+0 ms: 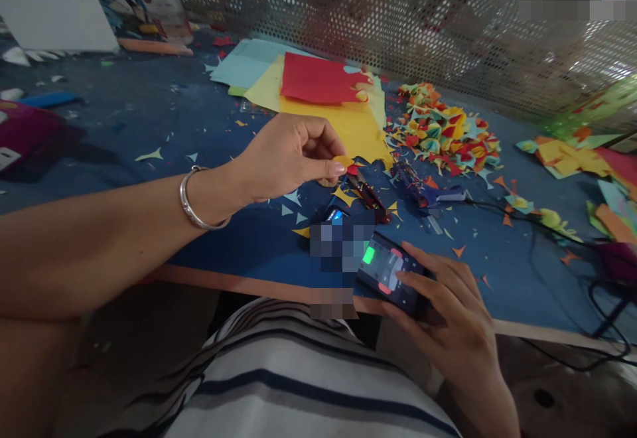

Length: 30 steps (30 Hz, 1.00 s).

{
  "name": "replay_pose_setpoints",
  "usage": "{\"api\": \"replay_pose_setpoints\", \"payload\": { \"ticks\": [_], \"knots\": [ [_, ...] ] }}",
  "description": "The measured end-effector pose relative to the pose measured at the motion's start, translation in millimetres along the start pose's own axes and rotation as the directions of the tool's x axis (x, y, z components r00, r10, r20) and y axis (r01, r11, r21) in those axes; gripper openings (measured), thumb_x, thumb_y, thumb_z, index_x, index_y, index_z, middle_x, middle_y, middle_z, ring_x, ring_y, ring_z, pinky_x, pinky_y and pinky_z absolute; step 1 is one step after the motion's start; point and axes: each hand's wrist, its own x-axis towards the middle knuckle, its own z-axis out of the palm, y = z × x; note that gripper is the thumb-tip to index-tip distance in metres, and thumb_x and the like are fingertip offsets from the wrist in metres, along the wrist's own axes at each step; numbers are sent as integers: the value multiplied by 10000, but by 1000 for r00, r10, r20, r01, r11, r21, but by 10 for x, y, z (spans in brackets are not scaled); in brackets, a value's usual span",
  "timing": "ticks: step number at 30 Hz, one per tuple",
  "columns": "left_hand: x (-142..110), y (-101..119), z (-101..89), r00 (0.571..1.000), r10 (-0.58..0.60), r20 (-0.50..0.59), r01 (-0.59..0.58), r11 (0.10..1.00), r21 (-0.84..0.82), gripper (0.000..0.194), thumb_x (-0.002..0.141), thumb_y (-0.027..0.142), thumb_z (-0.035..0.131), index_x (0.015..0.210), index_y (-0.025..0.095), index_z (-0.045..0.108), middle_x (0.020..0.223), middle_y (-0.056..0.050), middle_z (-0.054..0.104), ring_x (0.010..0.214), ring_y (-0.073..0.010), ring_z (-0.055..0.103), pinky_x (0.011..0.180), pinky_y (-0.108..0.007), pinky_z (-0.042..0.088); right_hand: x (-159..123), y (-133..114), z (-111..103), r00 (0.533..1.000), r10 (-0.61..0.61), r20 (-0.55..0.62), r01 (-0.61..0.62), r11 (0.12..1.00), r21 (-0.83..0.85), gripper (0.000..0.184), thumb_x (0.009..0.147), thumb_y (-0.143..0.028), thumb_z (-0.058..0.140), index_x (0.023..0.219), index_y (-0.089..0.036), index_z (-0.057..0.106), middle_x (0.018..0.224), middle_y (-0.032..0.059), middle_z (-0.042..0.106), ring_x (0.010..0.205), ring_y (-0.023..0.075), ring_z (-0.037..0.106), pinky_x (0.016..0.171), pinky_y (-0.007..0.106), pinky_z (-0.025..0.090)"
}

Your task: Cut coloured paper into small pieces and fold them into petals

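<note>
My left hand (293, 159), with a silver bangle at the wrist, pinches a small yellow and red paper piece (343, 161) between thumb and fingers above the table. Near its fingertips lies a dark red, slim tool (365, 191) whose kind is unclear. At the table's front edge my right hand (455, 308) holds a phone (391, 271) with its screen lit; one finger touches or hovers just over the screen. Part of the phone is hidden by blurred blocks. Yellow and pale blue paper scraps (344, 196) lie between the hands.
Coloured paper sheets (313, 76) are stacked behind my left hand. A pile of folded paper pieces (448, 129) sits against the perforated metal screen (348, 6). A blue tool (413, 184) lies near a black cord (502, 209). Left, a purple object (27, 133); scraps dot the blue table.
</note>
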Motion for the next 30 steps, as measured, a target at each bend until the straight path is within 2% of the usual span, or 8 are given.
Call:
{"api": "replay_pose_setpoints", "payload": {
  "ticks": [8,18,30],
  "knots": [
    [7,11,16,1000,-4,-14,4,999,-34,146,793,201,793,874,194,672,754,-30,764,709,-164,751,694,-294,612,26,-8,0,1000,-18,-4,18,1000,3,261,855,-215,770,1089,-163,667,1320,199,672,1115,311,622,910,486,536],
    [6,72,9,999,-9,-34,8,999,-53,138,770,133,772,836,184,661,713,-9,757,724,-169,769,719,-284,619,-6,26,7,999,-32,-10,32,999,14,275,844,-220,782,1091,-166,674,1327,186,669,1108,309,621,899,481,537],
    [-6,48,11,999,-45,-5,44,998,-52,132,763,182,787,842,182,681,748,-20,757,740,-182,764,706,-303,611,25,17,5,999,-43,-5,43,999,10,262,850,-212,776,1084,-154,676,1309,197,674,1109,315,623,900,487,534]
  ]
}}
